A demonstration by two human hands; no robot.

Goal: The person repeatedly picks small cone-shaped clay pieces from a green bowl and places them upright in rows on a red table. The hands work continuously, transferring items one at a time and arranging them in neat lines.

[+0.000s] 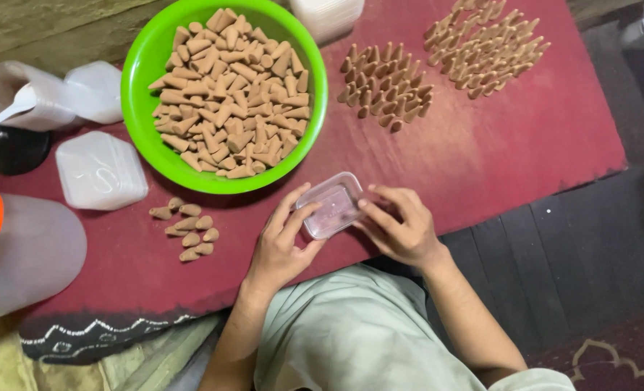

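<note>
Both hands meet over a small clear plastic box [331,205] at the near edge of the dark red surface [496,152]. The left hand [280,246] grips the box's left side, its fingers [293,210] curled over the rim and thumb pressed against the near wall; the right hand [401,228] grasps the right side, fingers [380,194] spread along the far edge and the thumb at the corner. The box sits tilted slightly, just below the bright green bowl [142,65], which is heaped with tan cone-shaped pieces [231,94]. A small cluster of loose cones [188,228] lies to the left of the hands, well apart from the box. Farther back, two groups of cones [387,87] stand upright in rows. A stack of clear lidded boxes [99,170] rests left of the bowl, beside a white spoon [7,108] and a translucent jug [25,253]
</note>
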